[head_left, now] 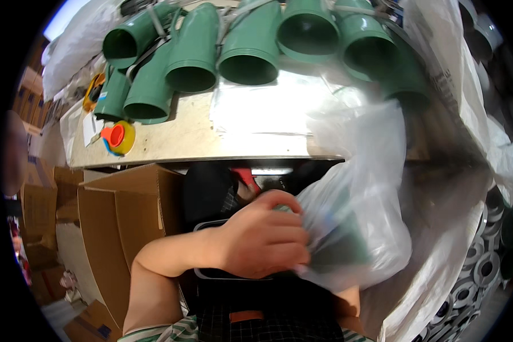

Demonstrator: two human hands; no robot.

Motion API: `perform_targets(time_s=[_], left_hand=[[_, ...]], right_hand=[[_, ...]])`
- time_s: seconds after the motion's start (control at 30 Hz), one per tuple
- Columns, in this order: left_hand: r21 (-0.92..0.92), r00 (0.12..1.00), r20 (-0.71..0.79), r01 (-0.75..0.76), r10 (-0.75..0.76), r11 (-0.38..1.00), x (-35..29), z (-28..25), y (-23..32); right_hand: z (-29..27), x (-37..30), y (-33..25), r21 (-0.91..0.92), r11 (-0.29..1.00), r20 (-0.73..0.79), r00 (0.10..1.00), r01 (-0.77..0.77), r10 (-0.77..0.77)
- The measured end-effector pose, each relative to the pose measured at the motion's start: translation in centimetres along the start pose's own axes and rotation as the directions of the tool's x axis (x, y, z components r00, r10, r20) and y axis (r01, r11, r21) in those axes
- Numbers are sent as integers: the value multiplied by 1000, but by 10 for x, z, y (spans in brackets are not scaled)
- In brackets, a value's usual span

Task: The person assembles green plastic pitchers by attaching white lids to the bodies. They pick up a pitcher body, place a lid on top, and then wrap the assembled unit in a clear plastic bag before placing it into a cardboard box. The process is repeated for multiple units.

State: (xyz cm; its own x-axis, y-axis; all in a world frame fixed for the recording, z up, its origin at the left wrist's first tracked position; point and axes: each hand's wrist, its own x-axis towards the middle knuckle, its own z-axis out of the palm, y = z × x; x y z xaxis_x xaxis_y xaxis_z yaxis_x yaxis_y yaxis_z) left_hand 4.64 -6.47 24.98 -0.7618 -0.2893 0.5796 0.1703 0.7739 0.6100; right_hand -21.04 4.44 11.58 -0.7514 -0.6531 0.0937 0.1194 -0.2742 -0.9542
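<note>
My left hand (268, 236) is closed in front of my lap, its curled fingers at the edge of a translucent plastic bag (376, 228). Inside the bag shows a green piece (345, 248), blurred by the film, with a small bluish-white patch on it. A bit of green also shows beside my left fingers. The bag stands up to the right of this hand and reaches toward the table edge. Of my right arm only the forearm (347, 302) appears below the bag; the hand itself is hidden.
Several green, hollow, jug-like bodies (251, 65) lie along the table (176, 137), open ends toward me. Clear plastic sheets (268, 114) lie before them. A yellow-and-red tape roll (119, 137) is at left. An open cardboard box (125, 222) stands left; grey rings (484, 268) fill the right.
</note>
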Motion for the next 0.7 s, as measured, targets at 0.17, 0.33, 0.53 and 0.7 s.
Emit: perform_targets(time_s=[0.17,0.33,0.53,0.7], left_hand=[[370,884,-234,466,-405,804,-169,7,29],[299,757,240,537,-607,788,-271,67,99],[-96,519,-318,815,-793,572,-257,90,126],[-270,145,-452,918,-880,290,-220,1,131]], right_hand=[[11,-91,24,-342,908,563,826,243,-9],[60,-143,62,-417,747,752,265,-518,603],[193,-184,21,-428,819,888,-9,-382,460],[196,-165,16,-554,688,820,-166,-468,547]])
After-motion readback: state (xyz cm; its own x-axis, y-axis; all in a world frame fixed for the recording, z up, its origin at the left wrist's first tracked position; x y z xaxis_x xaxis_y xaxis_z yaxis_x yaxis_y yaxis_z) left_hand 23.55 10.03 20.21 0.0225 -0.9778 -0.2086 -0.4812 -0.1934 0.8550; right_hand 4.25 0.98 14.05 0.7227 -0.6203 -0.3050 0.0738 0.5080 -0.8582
